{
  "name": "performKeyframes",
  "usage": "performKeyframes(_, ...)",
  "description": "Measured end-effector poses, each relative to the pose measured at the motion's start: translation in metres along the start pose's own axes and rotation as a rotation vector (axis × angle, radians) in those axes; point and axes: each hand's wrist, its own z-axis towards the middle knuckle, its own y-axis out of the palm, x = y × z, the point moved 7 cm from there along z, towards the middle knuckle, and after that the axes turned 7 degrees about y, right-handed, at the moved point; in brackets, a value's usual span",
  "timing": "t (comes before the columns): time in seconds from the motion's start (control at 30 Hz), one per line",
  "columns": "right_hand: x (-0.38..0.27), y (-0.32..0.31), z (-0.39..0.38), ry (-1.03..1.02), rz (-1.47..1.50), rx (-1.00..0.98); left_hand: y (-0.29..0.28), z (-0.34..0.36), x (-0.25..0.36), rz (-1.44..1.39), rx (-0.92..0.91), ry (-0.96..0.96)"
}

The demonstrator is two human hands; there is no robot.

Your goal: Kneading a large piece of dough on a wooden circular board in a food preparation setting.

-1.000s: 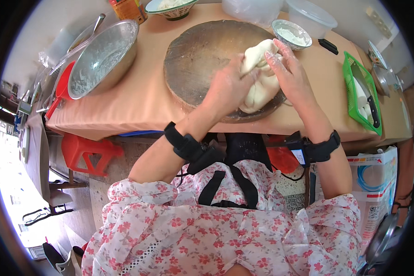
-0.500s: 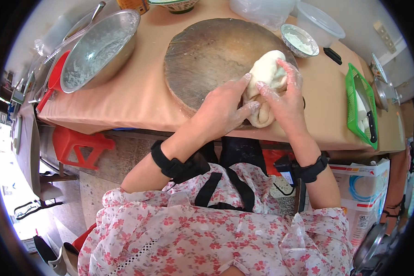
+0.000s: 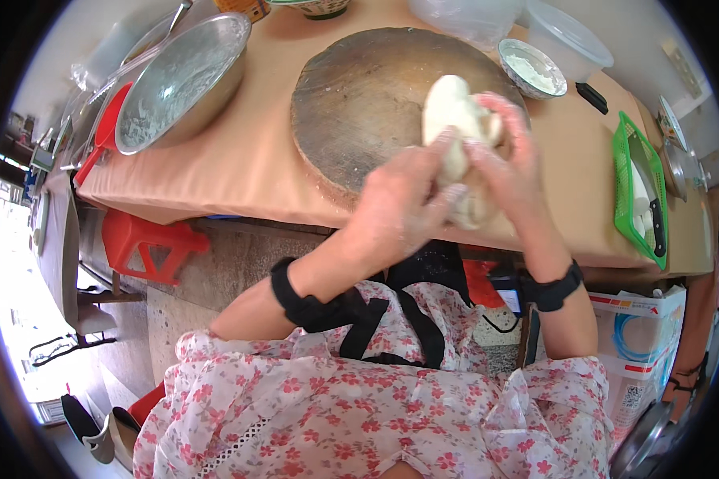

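A lump of pale, soft dough [image 3: 453, 108] is held up over the near right part of the round wooden board [image 3: 351, 112], folded and hanging down between my hands. My left hand [image 3: 407, 191] grips it from the lower left, floury fingers pressed into it. My right hand [image 3: 507, 164] is wrapped round its right side, thumb pressed on the front. Part of the dough is hidden behind my fingers, and both hands are slightly blurred.
Left: a floury steel bowl [image 3: 184, 80] and red scoop [image 3: 112, 120]. Back right: a small flour bowl [image 3: 533, 68] and lidded plastic tub [image 3: 567, 36]. Right: a green basket [image 3: 627, 207] with a black-handled knife [image 3: 657, 227]. A red stool [image 3: 144, 239] stands below the table.
Over the last second my hands and the dough have moved slightly toward me, and the dough has been turned and folded between my fingers. Its top now stands more upright.
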Motion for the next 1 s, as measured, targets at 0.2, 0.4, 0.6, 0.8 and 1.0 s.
performKeyframes(0.2,0.01,-0.059,-0.01,0.006,-0.059,0.077,0.056,0.016,0.016,-0.135,-0.074,0.102)
performKeyframes(0.4,0.037,-0.063,-0.027,0.215,-0.142,0.149,0.077,0.011,0.015,-0.109,-0.071,0.157)
performKeyframes(0.6,0.03,-0.039,-0.034,0.226,-0.051,0.113,0.051,-0.004,0.004,-0.184,-0.115,0.058)
performKeyframes(0.8,-0.006,0.016,-0.032,0.099,-0.041,0.113,-0.002,-0.033,-0.01,-0.154,-0.002,-0.015)
performKeyframes(1.0,-0.04,0.075,-0.013,0.075,-0.02,0.075,-0.048,-0.047,-0.042,-0.138,0.115,-0.152)
